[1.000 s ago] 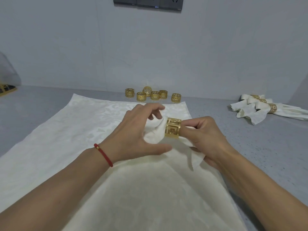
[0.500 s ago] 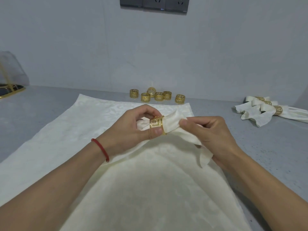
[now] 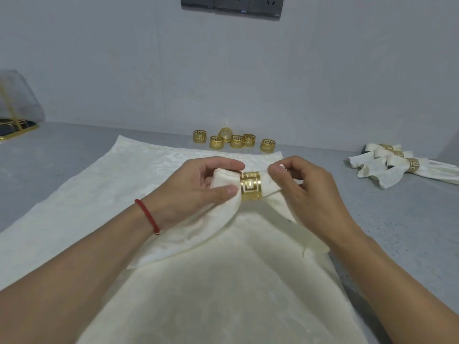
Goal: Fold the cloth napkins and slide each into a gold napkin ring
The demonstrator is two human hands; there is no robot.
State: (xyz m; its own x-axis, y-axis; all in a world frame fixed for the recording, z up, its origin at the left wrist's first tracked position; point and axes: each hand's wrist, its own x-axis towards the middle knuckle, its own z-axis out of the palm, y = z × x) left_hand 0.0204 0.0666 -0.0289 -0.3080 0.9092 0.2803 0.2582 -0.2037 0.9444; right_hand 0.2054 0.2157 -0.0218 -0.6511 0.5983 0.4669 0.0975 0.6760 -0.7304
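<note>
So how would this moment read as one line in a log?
step: ringing napkin | left hand: grips napkin | right hand: pinches napkin | gold napkin ring: around napkin | spare rings: by wall

A plain indoor prep spot, perhaps a dining or catering back room: a grey speckled counter (image 3: 397,232) against a bare wall with sockets (image 3: 231,4), spare gold rings (image 3: 236,141), and finished napkins (image 3: 397,165).

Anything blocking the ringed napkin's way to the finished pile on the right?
Nothing visible: bare grey tabletop lies between the cream cloth napkin in its gold napkin ring and the finished ringed napkins.
</note>
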